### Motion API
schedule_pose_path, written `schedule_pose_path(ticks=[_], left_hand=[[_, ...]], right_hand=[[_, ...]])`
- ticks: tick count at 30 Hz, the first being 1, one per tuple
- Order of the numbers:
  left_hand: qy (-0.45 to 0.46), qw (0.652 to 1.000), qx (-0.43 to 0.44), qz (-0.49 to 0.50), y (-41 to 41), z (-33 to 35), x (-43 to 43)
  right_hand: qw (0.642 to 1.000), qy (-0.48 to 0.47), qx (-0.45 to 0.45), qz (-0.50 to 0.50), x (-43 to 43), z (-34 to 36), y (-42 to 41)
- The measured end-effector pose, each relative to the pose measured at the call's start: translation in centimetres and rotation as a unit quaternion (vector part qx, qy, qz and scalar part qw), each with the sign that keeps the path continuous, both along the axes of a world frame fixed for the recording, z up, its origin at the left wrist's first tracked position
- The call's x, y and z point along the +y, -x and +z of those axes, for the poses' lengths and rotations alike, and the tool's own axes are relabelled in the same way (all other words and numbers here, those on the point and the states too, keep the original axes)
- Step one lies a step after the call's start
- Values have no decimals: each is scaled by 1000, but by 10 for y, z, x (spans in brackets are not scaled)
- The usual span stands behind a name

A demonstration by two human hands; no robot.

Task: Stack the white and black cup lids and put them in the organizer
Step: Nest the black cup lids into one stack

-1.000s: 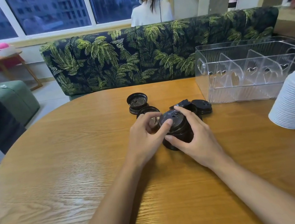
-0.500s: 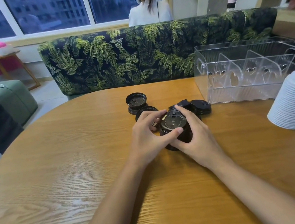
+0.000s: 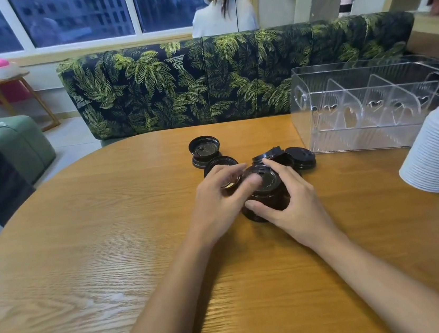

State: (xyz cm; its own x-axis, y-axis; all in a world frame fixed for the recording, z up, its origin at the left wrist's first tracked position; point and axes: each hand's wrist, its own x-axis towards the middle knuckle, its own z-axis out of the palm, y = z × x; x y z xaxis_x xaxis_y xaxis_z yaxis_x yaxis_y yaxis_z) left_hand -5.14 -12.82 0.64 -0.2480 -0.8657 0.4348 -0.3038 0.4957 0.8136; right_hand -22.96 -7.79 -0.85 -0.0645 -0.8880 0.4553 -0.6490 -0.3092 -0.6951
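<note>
As the left hand (image 3: 217, 202) and right hand (image 3: 296, 202) clasp it, the black lid stack (image 3: 270, 185) gleams.

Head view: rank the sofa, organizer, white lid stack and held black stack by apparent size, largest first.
1. sofa
2. organizer
3. white lid stack, cut off by the frame edge and nearer the camera
4. black stack, partly covered
</note>
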Motion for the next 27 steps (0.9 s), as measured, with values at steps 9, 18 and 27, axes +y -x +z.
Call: schedule_pose_path(ticks=[9,18,27], left_hand=[[92,959,-234,132,-9,-24,-24],[74,970,-171,156,-12,-22,-26],[84,985,-41,143,-10,-13,-19]], right_hand=[[1000,4,-9,-16,2,1,-1],[1000,0,-13,-12,1,0,0],[1000,1,-8,-12,-1,0,1]])
